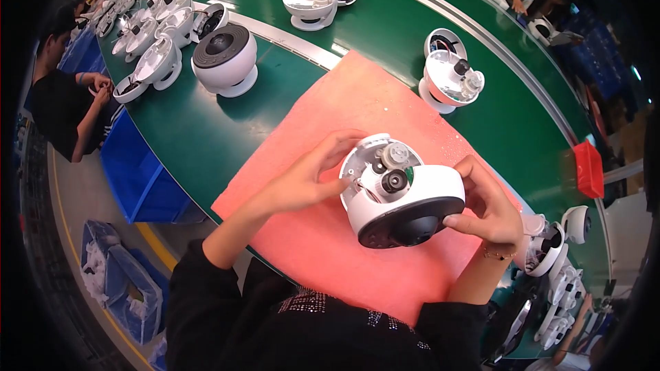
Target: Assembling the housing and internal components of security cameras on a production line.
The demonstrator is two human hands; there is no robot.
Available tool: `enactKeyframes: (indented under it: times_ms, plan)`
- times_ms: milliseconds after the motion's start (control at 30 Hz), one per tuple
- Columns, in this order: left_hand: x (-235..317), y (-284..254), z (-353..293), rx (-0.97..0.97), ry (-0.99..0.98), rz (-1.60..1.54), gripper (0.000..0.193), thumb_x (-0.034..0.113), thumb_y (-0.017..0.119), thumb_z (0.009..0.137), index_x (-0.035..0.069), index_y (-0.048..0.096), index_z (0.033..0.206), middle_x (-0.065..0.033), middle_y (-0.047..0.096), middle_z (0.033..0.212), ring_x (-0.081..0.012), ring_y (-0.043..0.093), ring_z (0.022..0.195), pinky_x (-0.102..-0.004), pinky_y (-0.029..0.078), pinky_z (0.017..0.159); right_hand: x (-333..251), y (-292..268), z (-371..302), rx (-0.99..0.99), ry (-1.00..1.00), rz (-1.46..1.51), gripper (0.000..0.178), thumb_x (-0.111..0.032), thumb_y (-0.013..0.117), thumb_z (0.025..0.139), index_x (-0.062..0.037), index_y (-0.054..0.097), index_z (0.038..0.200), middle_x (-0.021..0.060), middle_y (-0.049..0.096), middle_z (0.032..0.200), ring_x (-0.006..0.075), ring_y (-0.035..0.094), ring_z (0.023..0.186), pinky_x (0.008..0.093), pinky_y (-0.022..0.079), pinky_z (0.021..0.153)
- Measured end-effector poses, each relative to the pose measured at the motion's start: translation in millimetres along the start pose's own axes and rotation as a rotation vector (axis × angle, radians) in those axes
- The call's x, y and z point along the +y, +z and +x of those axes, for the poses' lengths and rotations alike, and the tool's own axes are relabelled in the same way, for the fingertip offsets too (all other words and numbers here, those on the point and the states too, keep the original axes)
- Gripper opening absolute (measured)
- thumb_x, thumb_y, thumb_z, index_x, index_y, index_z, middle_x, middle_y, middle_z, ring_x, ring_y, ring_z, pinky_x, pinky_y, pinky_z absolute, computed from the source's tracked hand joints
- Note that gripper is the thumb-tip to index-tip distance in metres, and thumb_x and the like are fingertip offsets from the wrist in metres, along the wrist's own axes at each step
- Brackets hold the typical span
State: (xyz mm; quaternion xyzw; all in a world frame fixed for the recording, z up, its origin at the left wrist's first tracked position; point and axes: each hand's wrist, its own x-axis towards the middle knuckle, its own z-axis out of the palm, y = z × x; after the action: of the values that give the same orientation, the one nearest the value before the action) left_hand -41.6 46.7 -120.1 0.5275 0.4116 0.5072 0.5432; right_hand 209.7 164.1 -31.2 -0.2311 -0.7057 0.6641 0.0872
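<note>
Over a pink foam mat (316,124) I hold an opened white round camera. Its white body half (350,199) shows a black lens, a pale gear-like round part and thin wires inside. My left hand (309,175) grips that half's left rim, thumb near the wires and fingers behind the shell. The white cover with a black face (412,223) is tilted in front, partly overlapping the body. My right hand (488,206) grips the cover's right side, thumb on the black face and fingers curled behind. Whether the two halves are joined is hidden.
On the green table (179,141) stand a closed white camera (223,62) and an opened one (450,72). Another opened camera (309,7) stands beyond a metal rail; several more crowd the far left. A red bin (589,168) is at right, a blue bin (141,172) at left. A co-worker (69,103) sits left.
</note>
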Motion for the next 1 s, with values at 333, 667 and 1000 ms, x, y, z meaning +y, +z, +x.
enactKeyframes:
  times_ms: [333, 667, 1000]
  plan:
    - [41, 23, -24, 0.246, -0.066, 0.631, 0.049, 0.029, 0.076, 0.07, -0.003, 0.058, 0.104, -0.0197, 0.064, 0.102, -0.0265, 0.066, 0.09, -0.0332, 0.054, 0.07, 3, 13, 16, 0.041, 0.106, 0.052, 0.033, -0.005, 0.068, 0.077, -0.0047, 0.044, 0.1, 0.0058, 0.06, 0.095, 0.007, 0.055, 0.089, 0.0194, 0.045, 0.07]
    - [9, 21, -39, 0.121, 0.191, 0.705, 0.041, 0.04, 0.052, 0.089, 0.003, 0.064, 0.101, -0.028, 0.021, 0.144, -0.0454, 0.014, 0.135, -0.0505, 0.024, 0.106, 22, -9, 15, -0.033, 0.053, 0.136, 0.035, -0.002, 0.069, 0.075, -0.0065, 0.044, 0.1, 0.0033, 0.06, 0.092, 0.0037, 0.055, 0.085, 0.0158, 0.043, 0.067]
    - [24, 21, -15, 0.254, 0.036, 0.438, 0.04, 0.035, 0.067, 0.079, 0.001, 0.064, 0.099, -0.0236, 0.053, 0.123, -0.0337, 0.055, 0.112, -0.0378, 0.044, 0.091, 18, 4, 23, 0.032, 0.118, 0.155, 0.03, -0.005, 0.068, 0.078, -0.0043, 0.045, 0.097, 0.0043, 0.06, 0.092, 0.0049, 0.056, 0.085, 0.0183, 0.046, 0.068]
